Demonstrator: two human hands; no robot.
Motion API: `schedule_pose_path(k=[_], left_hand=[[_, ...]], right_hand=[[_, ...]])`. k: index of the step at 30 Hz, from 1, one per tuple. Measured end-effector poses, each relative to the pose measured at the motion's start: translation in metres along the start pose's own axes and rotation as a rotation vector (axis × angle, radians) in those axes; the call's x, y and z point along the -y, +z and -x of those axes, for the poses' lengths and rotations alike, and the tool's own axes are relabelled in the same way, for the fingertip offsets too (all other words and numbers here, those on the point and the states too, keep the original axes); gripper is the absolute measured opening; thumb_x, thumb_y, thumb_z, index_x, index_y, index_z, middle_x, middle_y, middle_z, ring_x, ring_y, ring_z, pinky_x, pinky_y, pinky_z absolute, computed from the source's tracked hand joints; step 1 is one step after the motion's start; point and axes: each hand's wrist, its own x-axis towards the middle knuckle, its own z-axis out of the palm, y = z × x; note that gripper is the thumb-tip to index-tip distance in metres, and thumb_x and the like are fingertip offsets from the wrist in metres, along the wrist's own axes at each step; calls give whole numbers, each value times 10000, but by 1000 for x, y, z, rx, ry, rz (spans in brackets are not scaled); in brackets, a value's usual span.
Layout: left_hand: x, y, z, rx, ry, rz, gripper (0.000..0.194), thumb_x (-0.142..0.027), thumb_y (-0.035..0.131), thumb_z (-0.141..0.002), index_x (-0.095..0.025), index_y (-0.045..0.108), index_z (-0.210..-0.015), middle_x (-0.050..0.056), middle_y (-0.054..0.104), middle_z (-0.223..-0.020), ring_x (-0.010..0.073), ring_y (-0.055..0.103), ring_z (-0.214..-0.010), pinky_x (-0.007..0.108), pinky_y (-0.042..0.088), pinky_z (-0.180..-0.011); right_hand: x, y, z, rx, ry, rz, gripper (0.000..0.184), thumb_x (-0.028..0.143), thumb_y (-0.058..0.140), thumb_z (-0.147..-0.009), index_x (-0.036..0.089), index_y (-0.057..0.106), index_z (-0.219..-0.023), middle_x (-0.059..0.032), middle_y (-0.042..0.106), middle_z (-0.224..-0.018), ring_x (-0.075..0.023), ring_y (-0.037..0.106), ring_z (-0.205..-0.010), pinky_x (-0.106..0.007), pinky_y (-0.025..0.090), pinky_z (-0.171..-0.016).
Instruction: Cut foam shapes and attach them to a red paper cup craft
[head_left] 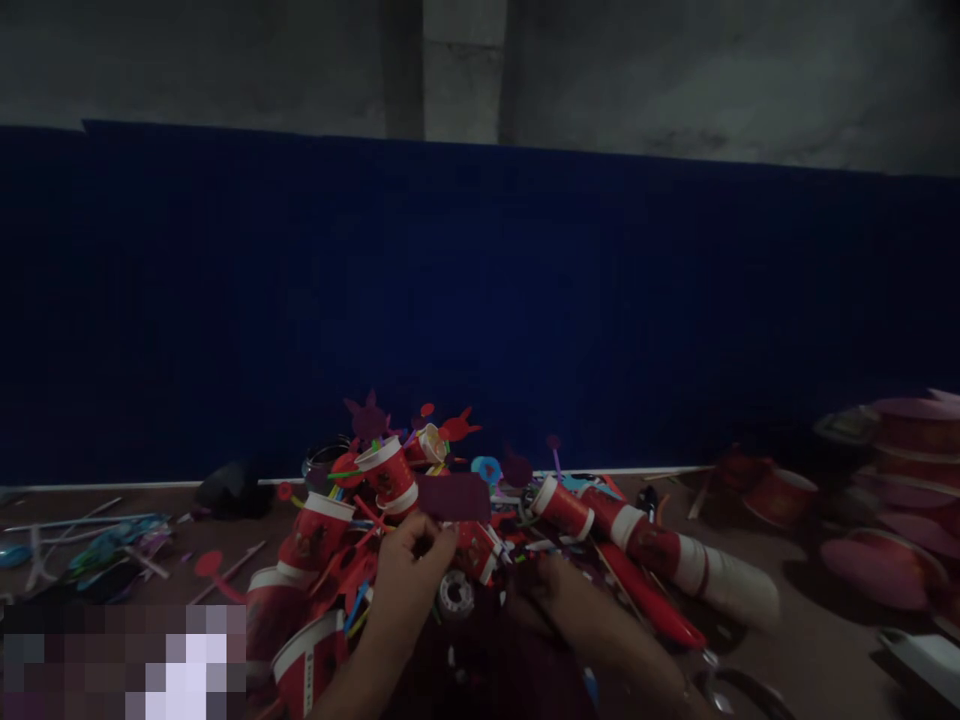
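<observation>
My left hand (416,560) is over the middle of a heap, its thumb and fingers curled together. Just beyond its fingertips is a flat dark purple rectangle (454,497); whether the fingers grip it I cannot tell. My right hand (555,590) is lower and to the right, dark and smeared by motion, so its fingers do not show clearly. Between the hands lies a small round white ring-shaped piece (456,596). A tipped red paper cup (474,550) rests behind that piece, close to my left fingertips.
Red paper cups (319,530) lean at the left of the heap. Stacked cups (675,560) lie in a row at right, beside a long red object (652,600). Thin sticks and coloured scraps (112,545) litter the left side. Behind stands a dark blue panel (480,300).
</observation>
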Motion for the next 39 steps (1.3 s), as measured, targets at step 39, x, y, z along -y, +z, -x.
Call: schedule_pose_path(k=[39], left_hand=[[1,10,8,-71,-337,453,376,-248,740,-587,-134,612,-922,63,722,-672,228,677,-620,291,515,-546]], right_hand=[[23,35,6,-26,-201,-377,268,432,629,-723,174,587,-786,19,565,-617,-120,492,-548,-219,408,-534]])
